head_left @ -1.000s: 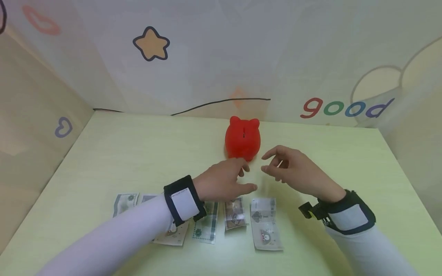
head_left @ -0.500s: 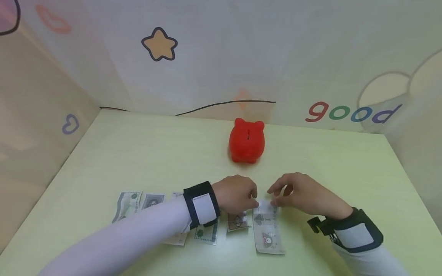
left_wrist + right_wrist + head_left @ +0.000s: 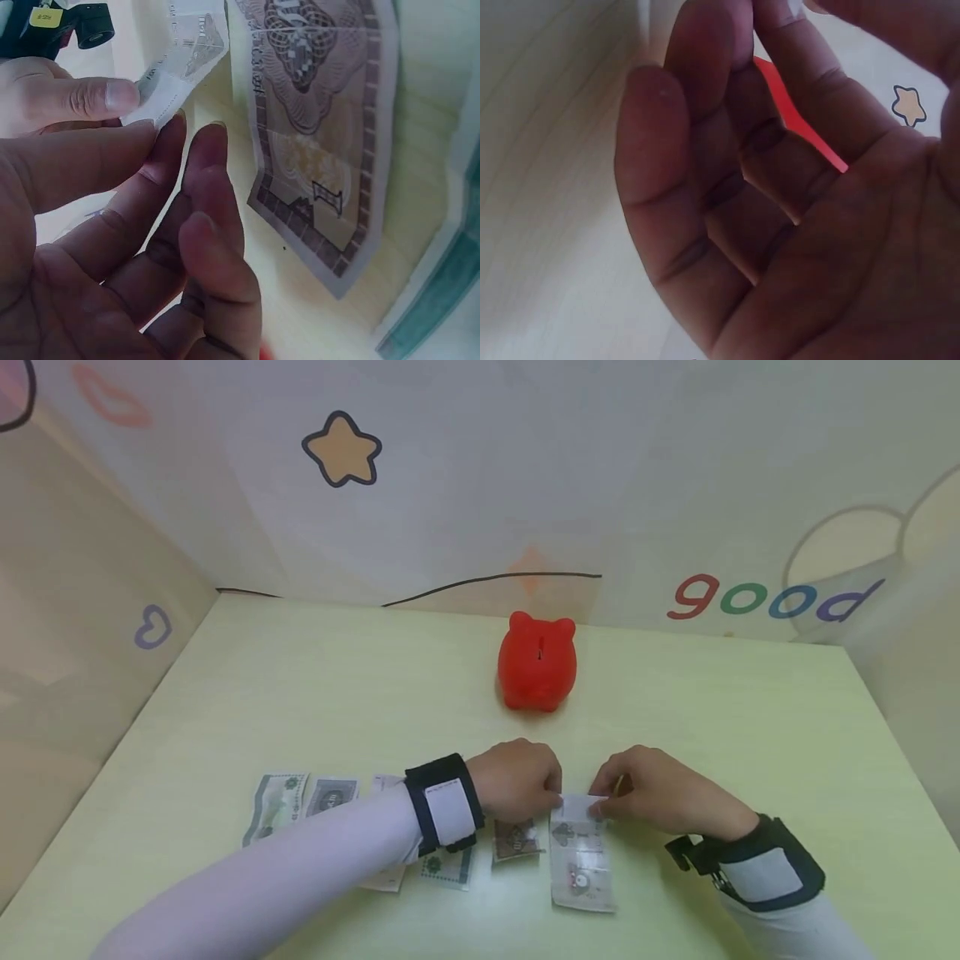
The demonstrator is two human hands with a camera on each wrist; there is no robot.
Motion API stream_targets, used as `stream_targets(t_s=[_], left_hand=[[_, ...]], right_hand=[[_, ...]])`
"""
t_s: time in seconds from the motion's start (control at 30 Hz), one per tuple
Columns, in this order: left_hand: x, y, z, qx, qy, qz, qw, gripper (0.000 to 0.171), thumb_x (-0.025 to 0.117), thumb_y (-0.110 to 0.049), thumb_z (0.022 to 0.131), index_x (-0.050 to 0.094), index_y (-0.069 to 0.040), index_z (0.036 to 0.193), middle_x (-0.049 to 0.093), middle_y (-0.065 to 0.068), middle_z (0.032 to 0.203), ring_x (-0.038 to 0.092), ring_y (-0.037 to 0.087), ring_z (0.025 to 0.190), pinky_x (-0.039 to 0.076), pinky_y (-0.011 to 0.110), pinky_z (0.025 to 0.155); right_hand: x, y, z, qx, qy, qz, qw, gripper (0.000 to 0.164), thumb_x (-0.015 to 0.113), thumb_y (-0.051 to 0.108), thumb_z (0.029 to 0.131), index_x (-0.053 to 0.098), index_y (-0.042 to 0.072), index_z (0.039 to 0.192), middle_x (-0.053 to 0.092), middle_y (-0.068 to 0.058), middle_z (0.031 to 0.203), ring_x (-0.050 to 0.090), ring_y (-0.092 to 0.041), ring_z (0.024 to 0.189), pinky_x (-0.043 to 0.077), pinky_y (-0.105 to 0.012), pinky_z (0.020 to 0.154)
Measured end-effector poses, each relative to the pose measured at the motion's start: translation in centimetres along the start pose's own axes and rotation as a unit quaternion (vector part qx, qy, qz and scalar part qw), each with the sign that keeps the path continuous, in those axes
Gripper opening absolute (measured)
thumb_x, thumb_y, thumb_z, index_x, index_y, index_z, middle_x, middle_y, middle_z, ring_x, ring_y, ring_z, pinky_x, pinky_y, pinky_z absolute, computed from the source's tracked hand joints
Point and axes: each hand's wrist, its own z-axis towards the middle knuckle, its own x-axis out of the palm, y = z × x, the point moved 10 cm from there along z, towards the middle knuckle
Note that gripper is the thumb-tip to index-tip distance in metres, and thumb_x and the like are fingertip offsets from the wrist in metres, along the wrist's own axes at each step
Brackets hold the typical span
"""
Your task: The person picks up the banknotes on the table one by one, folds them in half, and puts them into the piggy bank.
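A pale, creased banknote (image 3: 581,864) with a small cartoon animal printed on it lies at the right end of a row, its far edge slightly raised. My left hand (image 3: 517,779) pinches its far left corner between thumb and forefinger, seen close up in the left wrist view, where the note (image 3: 187,56) bends upward. At the far right corner, my right hand (image 3: 663,793) grips the same note by thumb and fingertips. Beside it lies a brown banknote (image 3: 516,841), partly under my left hand. In the right wrist view the curled fingers hide most of the note.
Further left lie several more banknotes, among them a green-edged one (image 3: 277,806) and a grey one (image 3: 332,795), partly covered by my left sleeve. Beyond my hands a red piggy bank (image 3: 537,664) stands on the pale table (image 3: 337,693). A printed cloth (image 3: 465,468) walls the back.
Both hands have come down and back from near the piggy bank to the rightmost banknote. They now hold its far corners, and its far edge has lifted slightly.
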Motion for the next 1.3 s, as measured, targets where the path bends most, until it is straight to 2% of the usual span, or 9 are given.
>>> stream_targets(t_s=[0.23,0.4,0.53,0.73,1.03,1.17,1.3], left_hand=[[-1.2,-0.5,-1.0,0.000,-0.015,-0.036,0.9992,0.012,0.067,-0.021,0.100,0.077,-0.015,0.103,0.069,-0.005,0.084,0.061,0.012,0.080,0.049,0.023,0.067],[-2.3,-0.7,-1.5,0.011,-0.035,-0.064,0.9973,0.011,0.065,-0.022,0.102,0.074,-0.016,0.103,0.068,-0.005,0.084,0.060,0.013,0.077,0.048,0.023,0.067],[-2.8,-0.7,-2.0,0.019,-0.048,-0.088,0.9947,0.012,0.063,-0.023,0.104,0.070,-0.015,0.109,0.071,0.000,0.091,0.062,0.013,0.075,0.050,0.024,0.066],[-3.7,-0.4,-3.0,0.023,-0.071,-0.141,0.9872,0.017,0.064,-0.024,0.103,0.064,-0.014,0.117,0.074,0.004,0.101,0.066,0.016,0.073,0.054,0.027,0.062],[-4.6,0.5,-4.3,0.020,-0.103,-0.192,0.9757,0.044,0.070,-0.017,0.099,0.052,-0.012,0.139,0.071,0.005,0.114,0.068,0.019,0.089,0.059,0.030,0.072],[-5.1,0.7,-4.7,0.029,-0.119,-0.206,0.9709,0.045,0.069,-0.013,0.098,0.050,-0.010,0.139,0.071,0.006,0.115,0.068,0.019,0.092,0.059,0.030,0.075],[-5.9,0.8,-5.2,0.046,-0.137,-0.231,0.9622,0.044,0.069,-0.006,0.097,0.050,-0.009,0.137,0.071,0.008,0.116,0.070,0.021,0.095,0.058,0.031,0.077]], right_hand=[[-1.0,0.9,-0.3,-0.039,0.000,0.010,0.999,0.004,0.073,0.017,0.095,0.076,0.019,0.096,0.070,0.002,0.091,0.058,-0.019,0.086,0.049,-0.030,0.071],[-2.0,1.5,-0.7,-0.053,-0.002,0.044,0.998,0.004,0.067,0.015,0.100,0.070,0.014,0.100,0.072,0.000,0.095,0.062,-0.020,0.087,0.055,-0.032,0.073],[-2.7,2.1,-0.9,-0.062,-0.016,0.059,0.996,0.005,0.063,0.014,0.102,0.067,0.011,0.105,0.074,-0.002,0.098,0.065,-0.022,0.088,0.058,-0.036,0.075],[-3.9,3.1,-1.2,-0.068,-0.047,0.062,0.995,0.008,0.062,0.015,0.103,0.065,0.011,0.110,0.075,-0.004,0.104,0.067,-0.022,0.089,0.057,-0.036,0.078],[-5.4,5.6,-1.5,-0.096,-0.106,0.056,0.988,0.010,0.063,0.015,0.102,0.066,0.010,0.111,0.074,-0.005,0.104,0.066,-0.021,0.088,0.058,-0.035,0.077],[-6.1,6.5,-1.4,-0.099,-0.137,0.064,0.984,0.013,0.064,0.017,0.102,0.066,0.010,0.114,0.072,-0.006,0.107,0.066,-0.023,0.088,0.059,-0.034,0.078],[-6.8,7.1,-1.4,-0.094,-0.166,0.079,0.979,0.017,0.064,0.018,0.102,0.066,0.009,0.117,0.072,-0.008,0.110,0.067,-0.024,0.087,0.059,-0.033,0.078]])
